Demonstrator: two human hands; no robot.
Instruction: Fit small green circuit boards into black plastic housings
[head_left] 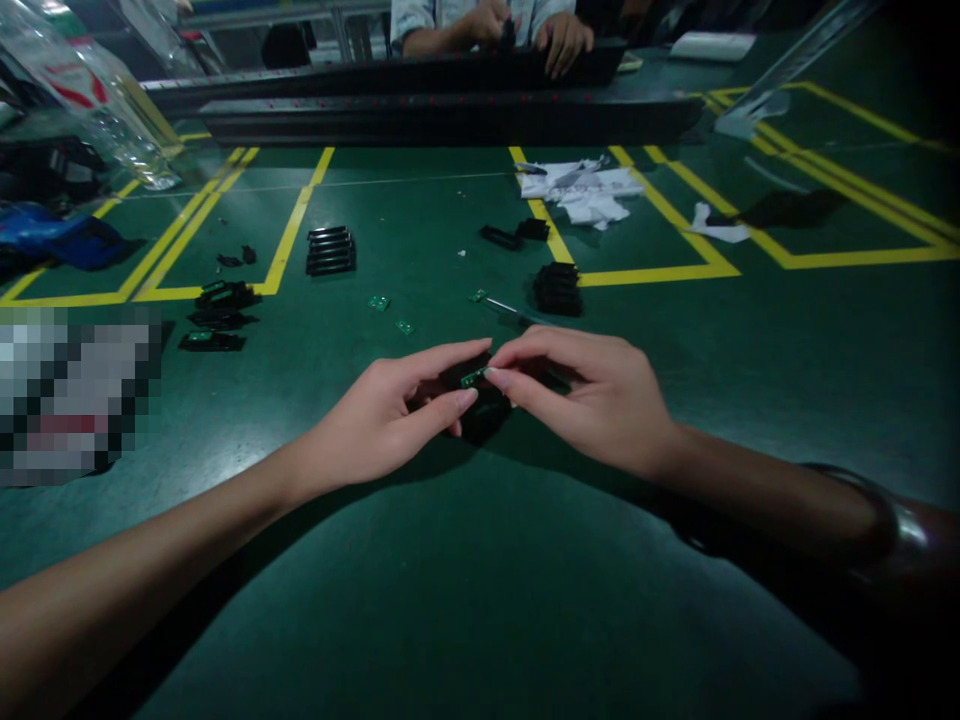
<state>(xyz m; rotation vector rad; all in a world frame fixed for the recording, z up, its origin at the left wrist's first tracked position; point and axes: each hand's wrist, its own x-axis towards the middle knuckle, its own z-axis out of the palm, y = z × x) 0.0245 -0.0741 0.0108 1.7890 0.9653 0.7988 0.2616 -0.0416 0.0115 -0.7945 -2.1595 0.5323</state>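
My right hand [581,395] pinches a small green circuit board [472,379] between thumb and fingertips, in front of me over the table. My left hand [397,410] is at the board's other side, its thumb and index finger curved around a dark plastic case [456,372], mostly hidden by the fingers and in shadow. The fingertips of both hands nearly meet. Just beyond them lie two loose green boards [379,303] and a thin screwdriver-like rod [502,304], its tip by another small green board [478,296].
Black cases stand in a row [331,250] and a stack [557,289]; cases with green boards [217,305] lie left. White paper scraps [577,190], a plastic bottle [112,110] and long black bars [450,118] lie farther back. Another person's hands [562,42] rest at the bars.
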